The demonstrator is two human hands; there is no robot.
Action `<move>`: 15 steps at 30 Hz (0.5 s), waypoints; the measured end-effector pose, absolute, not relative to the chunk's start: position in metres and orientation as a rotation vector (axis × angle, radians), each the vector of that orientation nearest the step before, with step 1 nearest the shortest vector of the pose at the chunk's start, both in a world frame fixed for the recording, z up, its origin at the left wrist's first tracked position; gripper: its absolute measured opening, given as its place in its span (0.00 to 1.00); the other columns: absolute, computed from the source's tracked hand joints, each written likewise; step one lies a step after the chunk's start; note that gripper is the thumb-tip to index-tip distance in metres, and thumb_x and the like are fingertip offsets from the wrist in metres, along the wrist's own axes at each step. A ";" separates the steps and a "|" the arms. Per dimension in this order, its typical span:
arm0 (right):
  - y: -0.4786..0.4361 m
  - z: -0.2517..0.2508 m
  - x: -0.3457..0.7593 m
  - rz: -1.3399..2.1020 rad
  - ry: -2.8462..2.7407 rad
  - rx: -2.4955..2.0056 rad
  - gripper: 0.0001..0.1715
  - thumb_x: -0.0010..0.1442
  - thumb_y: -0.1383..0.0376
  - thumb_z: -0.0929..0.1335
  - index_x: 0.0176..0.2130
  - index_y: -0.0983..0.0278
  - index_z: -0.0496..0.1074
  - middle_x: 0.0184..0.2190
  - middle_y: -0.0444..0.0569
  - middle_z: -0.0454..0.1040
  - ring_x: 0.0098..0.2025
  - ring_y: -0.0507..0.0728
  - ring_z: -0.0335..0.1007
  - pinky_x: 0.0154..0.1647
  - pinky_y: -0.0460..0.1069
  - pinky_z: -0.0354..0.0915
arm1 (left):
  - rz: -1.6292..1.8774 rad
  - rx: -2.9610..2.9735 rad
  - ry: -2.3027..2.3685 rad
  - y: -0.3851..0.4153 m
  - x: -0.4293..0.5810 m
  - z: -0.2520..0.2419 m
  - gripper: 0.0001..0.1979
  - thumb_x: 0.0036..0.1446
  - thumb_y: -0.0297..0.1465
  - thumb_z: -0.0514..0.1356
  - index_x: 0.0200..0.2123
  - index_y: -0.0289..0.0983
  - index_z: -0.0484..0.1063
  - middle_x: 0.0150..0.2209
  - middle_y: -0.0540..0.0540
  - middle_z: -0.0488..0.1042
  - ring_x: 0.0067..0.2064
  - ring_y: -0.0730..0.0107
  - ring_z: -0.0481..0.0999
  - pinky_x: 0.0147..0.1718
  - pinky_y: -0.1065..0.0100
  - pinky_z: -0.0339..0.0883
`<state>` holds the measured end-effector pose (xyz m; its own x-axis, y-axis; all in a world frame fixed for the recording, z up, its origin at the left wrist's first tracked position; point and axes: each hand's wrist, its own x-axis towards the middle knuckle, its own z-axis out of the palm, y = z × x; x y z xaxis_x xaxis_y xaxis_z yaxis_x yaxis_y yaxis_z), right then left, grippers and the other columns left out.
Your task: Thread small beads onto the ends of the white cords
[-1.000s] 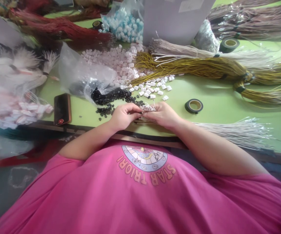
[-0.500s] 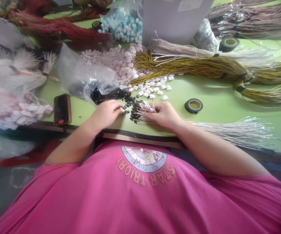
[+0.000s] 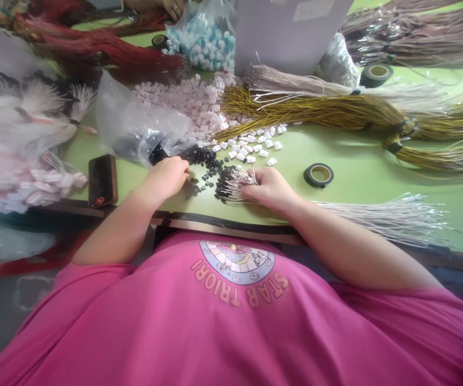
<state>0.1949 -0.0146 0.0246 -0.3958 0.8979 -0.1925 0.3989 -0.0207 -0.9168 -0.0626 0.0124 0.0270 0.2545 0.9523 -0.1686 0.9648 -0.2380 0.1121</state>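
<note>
Head view: I find the pale wire bundle (image 3: 238,181) at the tape roll's (image 3: 307,176) nine o'clock, the right hand (image 3: 270,185) closed on it. The left hand (image 3: 167,176), fingers curled, sits at the bundle's nine; I cannot tell whether it pinches anything. Judged light, springy, splay-prone: grip behind the black ends (image 3: 221,185).

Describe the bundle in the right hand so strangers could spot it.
Over the green table, near its front edge, is the right hand. The wire bundle pokes leftward from it, black pieces at its tips, and is pale, unlike the yellow bundle farther back.
</note>
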 end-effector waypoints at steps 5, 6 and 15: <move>-0.015 0.024 0.195 1.466 -1.781 -1.321 0.06 0.46 0.68 0.63 0.26 0.68 0.69 0.20 0.42 0.63 0.24 0.48 0.58 0.26 0.46 0.55 | 0.185 2.263 1.723 0.000 -0.046 0.046 0.08 0.53 0.30 0.54 0.33 0.35 0.73 0.35 0.43 0.73 0.37 0.65 0.71 0.39 0.63 0.64; -0.016 0.024 0.195 1.470 -1.774 -1.319 0.06 0.47 0.67 0.63 0.26 0.68 0.69 0.19 0.42 0.63 0.23 0.48 0.58 0.26 0.46 0.55 | 0.278 2.193 1.652 -0.003 -0.040 0.048 0.08 0.53 0.30 0.55 0.33 0.35 0.72 0.35 0.44 0.73 0.36 0.66 0.71 0.39 0.63 0.64; -0.013 0.021 0.197 1.532 -1.737 -1.319 0.11 0.49 0.64 0.64 0.21 0.68 0.67 0.15 0.42 0.62 0.17 0.47 0.55 0.20 0.45 0.53 | 0.628 1.530 1.194 -0.017 0.000 0.025 0.11 0.54 0.36 0.59 0.33 0.33 0.72 0.29 0.47 0.74 0.29 0.75 0.70 0.31 0.70 0.65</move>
<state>0.1965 -0.0131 0.0209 -0.4259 0.8728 -0.2385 0.3459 -0.0865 -0.9343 0.0003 -0.0171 0.0250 0.3646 0.9121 -0.1873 0.3631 0.0460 0.9306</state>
